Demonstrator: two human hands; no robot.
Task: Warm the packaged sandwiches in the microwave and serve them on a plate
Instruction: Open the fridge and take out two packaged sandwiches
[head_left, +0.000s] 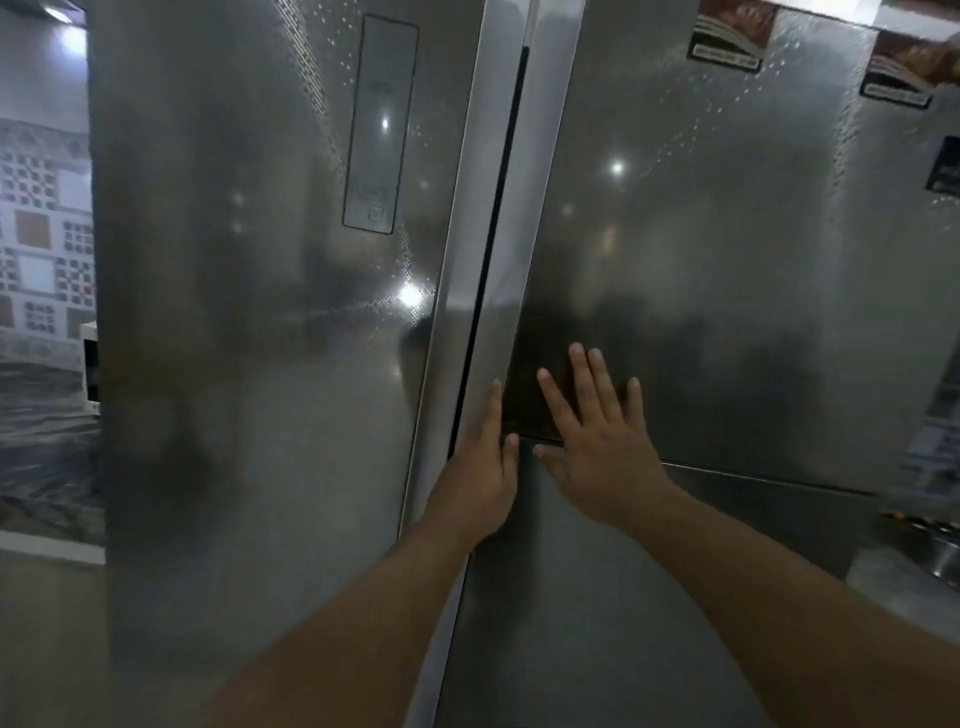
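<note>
- Grip: my left hand (480, 475) lies along the seam edge of the right-hand fridge door (701, 260), fingers straight; my right hand (602, 452) presses flat, fingers spread, just right of it. Neither holds anything.
- Relation: the vertical seam (498, 234) runs upward from the left hand, the nearer one.
- Sandwiches: not visible. Microwave (89, 364): white, far left.
- Surfaces: glossy, speckled steel; control panel (382, 124) on the left door.

microwave (89, 364) left of fridge (260, 364)
</note>
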